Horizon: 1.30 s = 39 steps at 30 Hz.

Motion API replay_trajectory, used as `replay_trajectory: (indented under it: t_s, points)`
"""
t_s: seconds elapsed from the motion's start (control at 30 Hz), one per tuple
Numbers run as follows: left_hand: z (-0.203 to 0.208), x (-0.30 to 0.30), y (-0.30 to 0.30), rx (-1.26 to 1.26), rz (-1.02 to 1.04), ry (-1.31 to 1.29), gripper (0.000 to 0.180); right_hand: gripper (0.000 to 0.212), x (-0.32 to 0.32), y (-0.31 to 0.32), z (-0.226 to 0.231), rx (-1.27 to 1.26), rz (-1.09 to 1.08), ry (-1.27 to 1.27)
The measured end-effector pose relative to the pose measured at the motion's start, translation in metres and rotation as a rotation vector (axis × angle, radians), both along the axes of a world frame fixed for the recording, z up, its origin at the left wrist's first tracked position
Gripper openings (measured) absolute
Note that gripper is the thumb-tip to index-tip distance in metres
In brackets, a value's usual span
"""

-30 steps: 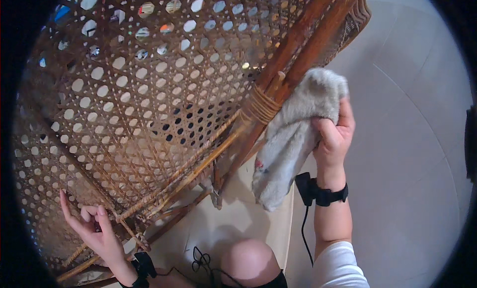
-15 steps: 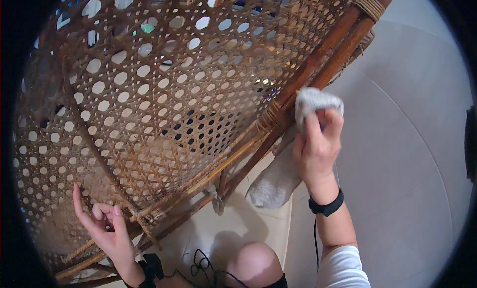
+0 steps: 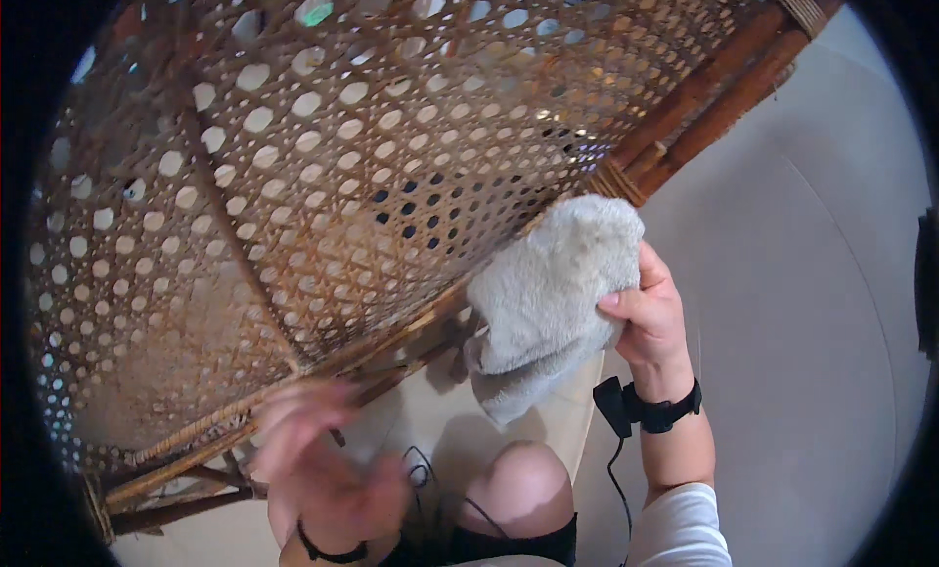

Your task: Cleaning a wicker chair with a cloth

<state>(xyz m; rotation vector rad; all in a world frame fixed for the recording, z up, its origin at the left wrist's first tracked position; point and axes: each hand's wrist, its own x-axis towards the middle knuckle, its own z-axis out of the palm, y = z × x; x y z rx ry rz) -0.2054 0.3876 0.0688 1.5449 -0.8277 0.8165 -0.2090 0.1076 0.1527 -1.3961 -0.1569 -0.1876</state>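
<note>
Grey fluffy cloth [image 3: 548, 293] is bunched in the right hand [image 3: 650, 317], fingers clenched around its edge, pressed against the lower wooden rail of the brown woven cane chair panel [image 3: 293, 205], near the wrapped joint of the dark bamboo frame pole [image 3: 724, 88]. Cloth tail hangs below the rail. Left hand [image 3: 318, 464] is motion-blurred just under the panel's lower edge; grip cannot be told, seemingly holding nothing. Bare knee [image 3: 523, 484] below.
</note>
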Motion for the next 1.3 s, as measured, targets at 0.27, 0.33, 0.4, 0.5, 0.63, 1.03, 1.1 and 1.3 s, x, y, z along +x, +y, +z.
replay_trajectory:
  t_s: [0.27, 0.33, 0.4, 0.5, 0.63, 1.03, 1.1, 1.3]
  points:
    - [0.018, 0.02, -0.081, -0.21, -0.521, 0.704, 0.074, 0.057, 0.008, 0.018, -0.033, -0.137, 0.332, 0.05]
    - [0.031, 0.023, -0.084, -0.365, -0.578, 0.784, 0.065, 0.06, 0.013, 0.019, -0.044, -0.024, 0.125, -0.016]
    - [0.043, 0.022, -0.088, -0.394, -0.574, 0.753, 0.06, 0.065, 0.016, 0.012, -0.06, -0.006, 0.042, -0.039]
    - [0.054, 0.024, -0.09, -0.44, -0.488, 0.638, 0.061, 0.069, -0.003, 0.025, -0.08, 0.026, 0.249, 0.035]
    - [0.072, 0.02, -0.078, -0.469, -0.464, 0.712, 0.065, 0.079, -0.018, -0.01, -0.077, -0.02, 0.393, 0.432]
    - [0.041, 0.008, -0.01, -0.066, -0.554, 0.87, 0.049, 0.056, -0.017, -0.012, 0.077, -0.759, -0.989, -0.835]
    - [0.038, 0.01, -0.008, -0.083, -0.614, 0.905, 0.048, 0.049, -0.013, -0.013, 0.116, -1.218, -1.316, -1.049]
    - [0.04, 0.011, 0.001, -0.096, -0.649, 0.908, 0.044, 0.02, 0.019, 0.005, 0.15, -2.176, -1.581, -0.832]
